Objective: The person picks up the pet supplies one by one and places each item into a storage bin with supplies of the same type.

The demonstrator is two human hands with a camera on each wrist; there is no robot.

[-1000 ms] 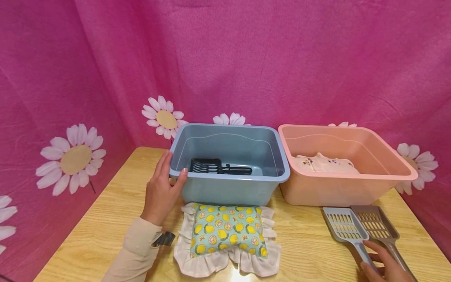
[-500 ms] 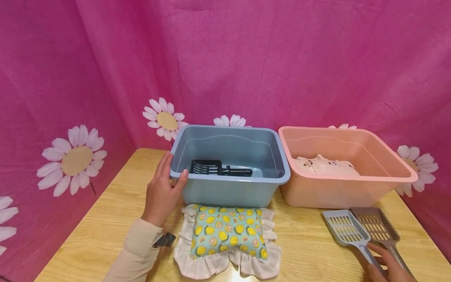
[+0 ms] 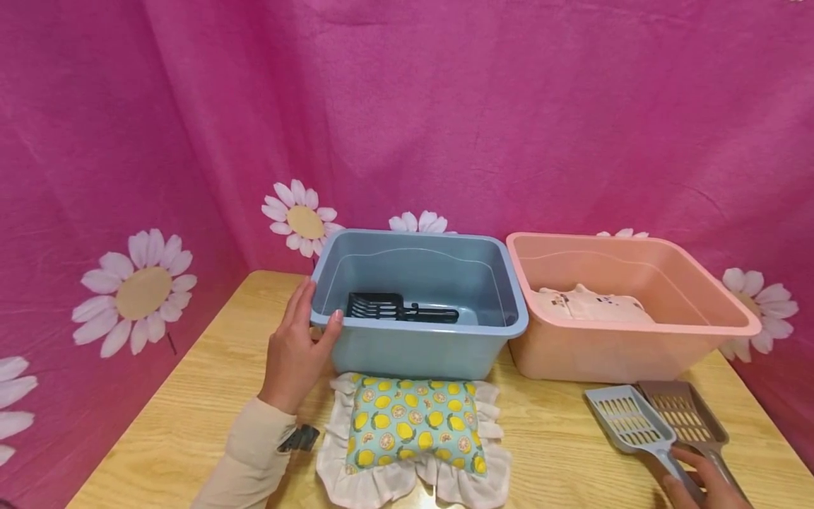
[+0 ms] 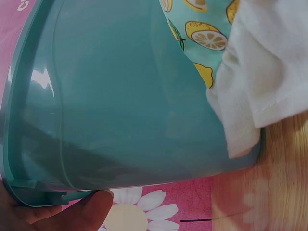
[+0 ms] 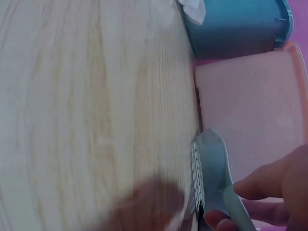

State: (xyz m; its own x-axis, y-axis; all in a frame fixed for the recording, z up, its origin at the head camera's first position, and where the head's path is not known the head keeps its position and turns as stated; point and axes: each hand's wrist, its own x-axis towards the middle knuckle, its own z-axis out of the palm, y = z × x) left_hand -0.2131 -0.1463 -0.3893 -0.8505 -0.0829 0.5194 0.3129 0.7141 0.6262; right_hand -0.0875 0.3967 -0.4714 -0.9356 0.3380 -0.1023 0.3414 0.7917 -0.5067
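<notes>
Right hand pinches the grey-blue scoop; little displacement in the last second.
Fingers of the right hand (image 3: 715,488) close on the handle; the left hand (image 3: 295,353) has kept its hold on the corner of the blue tub (image 3: 413,353). We log only a slight turn of the grey-blue scoop (image 3: 650,444), in front of the pink tub (image 3: 617,353) and beside the brown scoop (image 3: 707,442); whether it is off the desk (image 3: 540,438) we cannot tell. We judge the grip settling, no carry yet. Farther out: black scoop (image 3: 398,309) inside the blue tub, lemon cushion (image 3: 413,424) in front.
</notes>
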